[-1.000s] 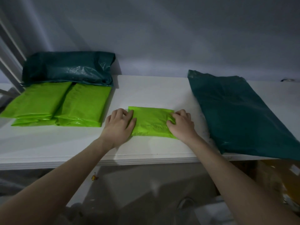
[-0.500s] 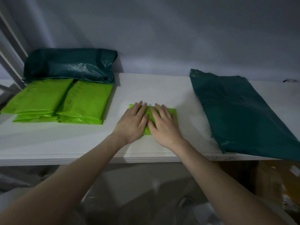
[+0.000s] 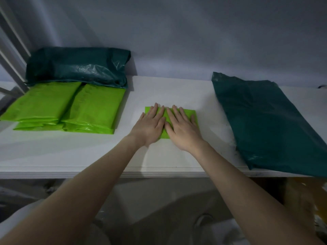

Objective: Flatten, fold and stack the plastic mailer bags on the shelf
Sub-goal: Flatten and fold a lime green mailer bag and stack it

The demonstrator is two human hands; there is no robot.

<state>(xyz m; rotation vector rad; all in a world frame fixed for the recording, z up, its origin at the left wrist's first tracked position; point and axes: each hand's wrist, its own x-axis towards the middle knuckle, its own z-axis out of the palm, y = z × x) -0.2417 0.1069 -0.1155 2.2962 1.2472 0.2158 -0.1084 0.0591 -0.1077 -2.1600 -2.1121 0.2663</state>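
Observation:
A small folded light-green mailer bag (image 3: 187, 113) lies in the middle of the white shelf (image 3: 74, 154). My left hand (image 3: 150, 126) and my right hand (image 3: 182, 128) lie flat on it side by side, fingers straight, pressing it down. Most of the bag is hidden under them. Two stacks of folded light-green bags (image 3: 70, 106) sit at the left. A folded dark-green bag (image 3: 77, 67) leans against the wall behind those stacks. A large dark-green bag (image 3: 265, 117) lies unfolded at the right.
The shelf's front edge (image 3: 159, 174) runs across below my wrists. A white shelf frame post (image 3: 12, 50) stands at the far left. Dim clutter shows under the shelf. A grey wall closes the back.
My hands moved from the bag's left and right ends onto its middle, and their fingers went from curled to flat. Since half a second ago they have barely shifted.

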